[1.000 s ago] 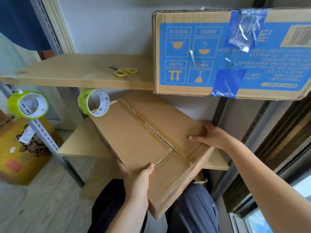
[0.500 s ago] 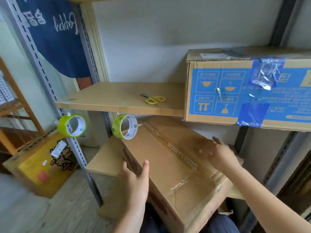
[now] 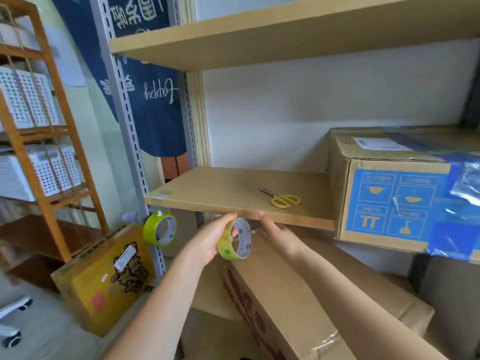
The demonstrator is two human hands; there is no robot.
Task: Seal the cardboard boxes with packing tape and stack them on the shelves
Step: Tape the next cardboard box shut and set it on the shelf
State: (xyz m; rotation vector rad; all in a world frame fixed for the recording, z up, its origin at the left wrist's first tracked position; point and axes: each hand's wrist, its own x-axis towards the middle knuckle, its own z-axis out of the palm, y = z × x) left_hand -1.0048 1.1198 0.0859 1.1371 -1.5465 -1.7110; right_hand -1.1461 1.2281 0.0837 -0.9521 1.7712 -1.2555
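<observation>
- Head view: the left hand [image 3: 207, 241] grips a green-rimmed roll of packing tape [image 3: 235, 239], fingers curled over its top edge and thumb below; the roll stands on edge above the near end of a plain cardboard box [image 3: 311, 294].
- The right hand [image 3: 279, 233] reaches just beside the roll with fingers extended; whether it pinches a loose tape end I cannot tell.
- That box lies on the lower shelf, partly under the middle shelf [image 3: 233, 189]. Glossy clear tape shows at its near corner, so it looks partly sealed; more strips seem to be coming.
- A blue-printed cardboard box [image 3: 389, 198], closed with wrinkled blue tape, already sits on the middle shelf, so at least one box looks finished.
- Yellow-handled scissors [image 3: 281, 199] lie flat on the matte, tan shelf board, near the blue-printed box.
- A second tape roll [image 3: 160, 229] hangs at the grey slotted metal upright.
- A yellow carton [image 3: 109, 279] leans on the floor to the left; it may still need handling.
</observation>
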